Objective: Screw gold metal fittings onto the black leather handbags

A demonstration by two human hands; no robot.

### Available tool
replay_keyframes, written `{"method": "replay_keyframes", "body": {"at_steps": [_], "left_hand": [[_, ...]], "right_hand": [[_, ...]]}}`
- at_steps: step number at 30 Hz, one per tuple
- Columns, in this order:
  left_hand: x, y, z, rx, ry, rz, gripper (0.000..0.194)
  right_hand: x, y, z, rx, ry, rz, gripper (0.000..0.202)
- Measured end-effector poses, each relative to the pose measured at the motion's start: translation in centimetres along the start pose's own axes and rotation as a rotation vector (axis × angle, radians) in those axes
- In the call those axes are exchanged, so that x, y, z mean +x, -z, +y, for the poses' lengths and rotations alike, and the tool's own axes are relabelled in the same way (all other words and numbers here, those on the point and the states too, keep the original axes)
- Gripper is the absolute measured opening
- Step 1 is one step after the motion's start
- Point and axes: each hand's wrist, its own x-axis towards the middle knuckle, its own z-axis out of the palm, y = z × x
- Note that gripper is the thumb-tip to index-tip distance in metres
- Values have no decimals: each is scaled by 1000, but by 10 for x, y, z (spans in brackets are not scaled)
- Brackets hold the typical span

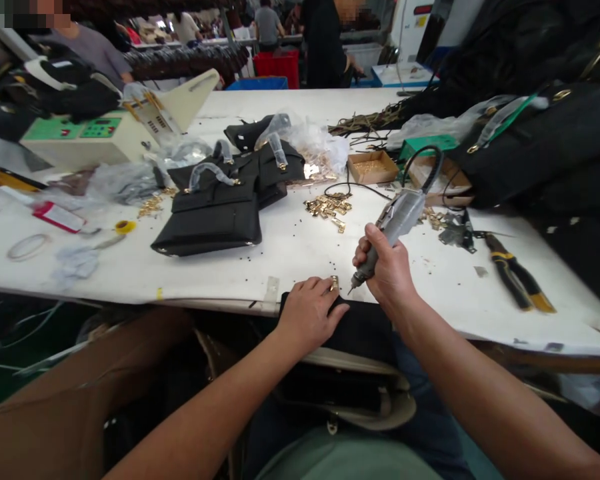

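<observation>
A black handbag (363, 327) rests in my lap, its flap against the table edge and its light-lined mouth hanging open below. My left hand (310, 312) lies over the flap, fingers bent and holding it down, the thumb a little apart. At the index fingertip sits a small gold metal clasp (335, 283). My right hand (387, 267) is wrapped round a grey electric screwdriver (397, 217). Its bit points down and left, just right of the clasp; contact with the flap cannot be made out.
Black handbags (207, 223) stand at centre left. Loose gold clasps (327, 207) lie behind my hands, near a small cardboard box (373, 167). Pliers (520, 273) lie at right, yellow tape (125, 227) at left. A green-panelled machine (95, 137) stands back left. People are beyond the table.
</observation>
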Motion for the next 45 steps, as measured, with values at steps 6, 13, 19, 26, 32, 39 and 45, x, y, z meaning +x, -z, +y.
{"method": "replay_keyframes", "body": {"at_steps": [6, 13, 19, 26, 32, 39, 45], "left_hand": [[0, 0, 0, 7, 5, -7, 32], [1, -1, -1, 40, -7, -6, 28], [1, -1, -1, 47, -5, -6, 27], [0, -2, -2, 39, -4, -4, 27], [0, -3, -3, 30, -3, -4, 27], [1, -2, -3, 25, -1, -16, 27], [0, -2, -2, 12, 5, -14, 27]], "right_hand": [[-8, -12, 13, 13, -40, 6, 41], [-10, -15, 14, 59, -47, 8, 40], [-10, -15, 14, -6, -25, 2, 41], [-9, -13, 16, 11, -15, 18, 40], [-10, -11, 20, -18, -15, 17, 41], [-13, -14, 18, -7, -15, 28, 42], [-15, -13, 20, -26, -8, 32, 41]]}}
